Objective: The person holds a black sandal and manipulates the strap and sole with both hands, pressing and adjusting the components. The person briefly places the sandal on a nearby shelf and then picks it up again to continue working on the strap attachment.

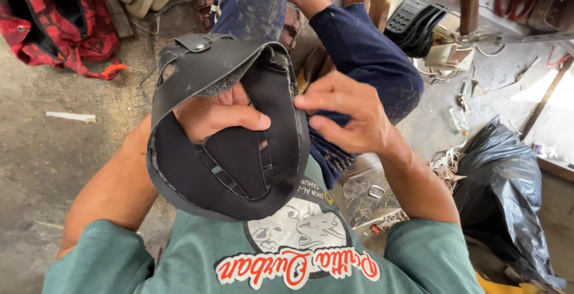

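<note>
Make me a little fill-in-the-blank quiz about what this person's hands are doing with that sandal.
1. The sandal held in both hands is ____ in colour.
2. The left hand has its fingers tucked ____ the sandal's strap.
3. The right hand pinches the sandal's ____ edge.
4. On the floor at the right lies a black plastic ____.

Missing words: black; under; right; bag

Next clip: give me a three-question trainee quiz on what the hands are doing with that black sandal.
1. True or false: both hands touch the black sandal.
2. Which hand is inside the sandal, under its straps? A) left hand B) right hand C) neither
3. Fill in: the right hand pinches the sandal's ____ edge, seen from the head camera.

Key: 1 true; 2 A; 3 right.
</note>
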